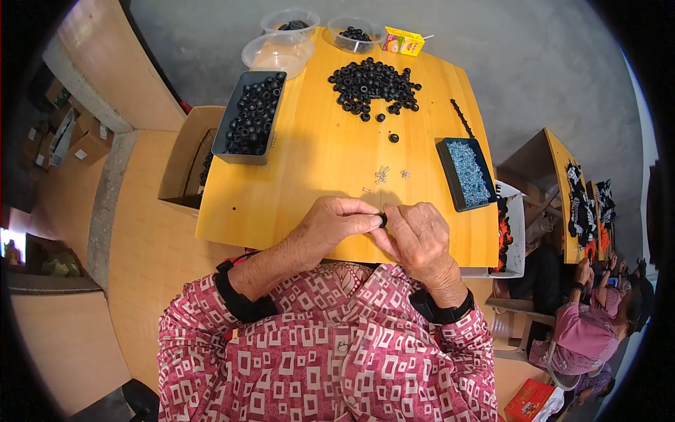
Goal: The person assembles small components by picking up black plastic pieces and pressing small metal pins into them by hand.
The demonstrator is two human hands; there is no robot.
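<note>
Over the near part of the table, my left hand (336, 224) pinches a small black ring-shaped part (382, 219) between thumb and forefinger. My right hand (419, 239) is closed at the other side of that part, its fingertips meeting it; what lies between them is hidden. Just beyond my hands lie several tiny clear pieces (382, 174) in a loose cluster. Farther off is a big heap of black ring-shaped parts (373, 84), with one stray ring (394, 138) nearer me. A dark tray (460, 199) of small bluish pieces (467, 172) sits to the right.
At the left edge stands a grey bin (242, 158) full of black rings, beside a cardboard box (177, 172). Clear plastic bowls (278, 56) and a yellow carton (403, 42) stand at the far edge. A thin black rod (461, 117) lies right. People (583, 337) sit at another table.
</note>
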